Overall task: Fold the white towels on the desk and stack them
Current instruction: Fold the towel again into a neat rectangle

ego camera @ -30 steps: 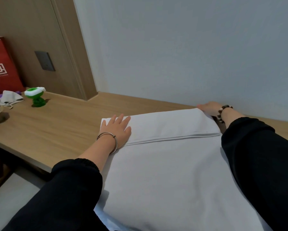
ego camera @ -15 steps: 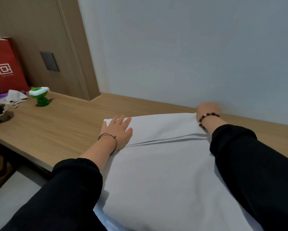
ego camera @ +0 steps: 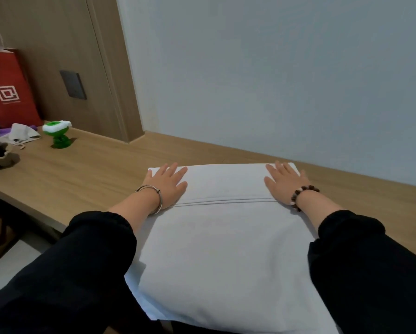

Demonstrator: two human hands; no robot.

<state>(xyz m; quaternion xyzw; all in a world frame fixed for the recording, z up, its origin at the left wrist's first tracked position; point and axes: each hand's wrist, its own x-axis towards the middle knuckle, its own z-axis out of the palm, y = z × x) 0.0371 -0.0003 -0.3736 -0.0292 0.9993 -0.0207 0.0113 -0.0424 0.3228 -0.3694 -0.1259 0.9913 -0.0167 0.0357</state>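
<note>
Cloth fills the lower centre of the frame: the white towel (ego camera: 226,256) lies spread on the wooden desk (ego camera: 81,169) and runs down to the bottom edge of the picture. Its far strip is turned over onto the rest as a folded flap (ego camera: 226,182), whose hemmed edge draws a straight line across the middle of the frame between the two wrists.

The left hand (ego camera: 167,183) lies palm down on the flap's left end, fingers straight and slightly spread, tips near the far left corner. The right hand (ego camera: 284,182) lies the same way on the right end, with its fingertips close to the far right corner. Neither hand grips or pinches the cloth; both press flat on top of it, so the towel sits under and between the palms. A silver bangle (ego camera: 154,198) circles the left wrist and a bead bracelet (ego camera: 300,196) the right, above black sleeves.

At the left of the frame, well apart from the towel, a green toy (ego camera: 57,135) stands on the desk near a red paper bag (ego camera: 7,92). A dark switch plate (ego camera: 73,84) sits on the wood panel above them.
</note>
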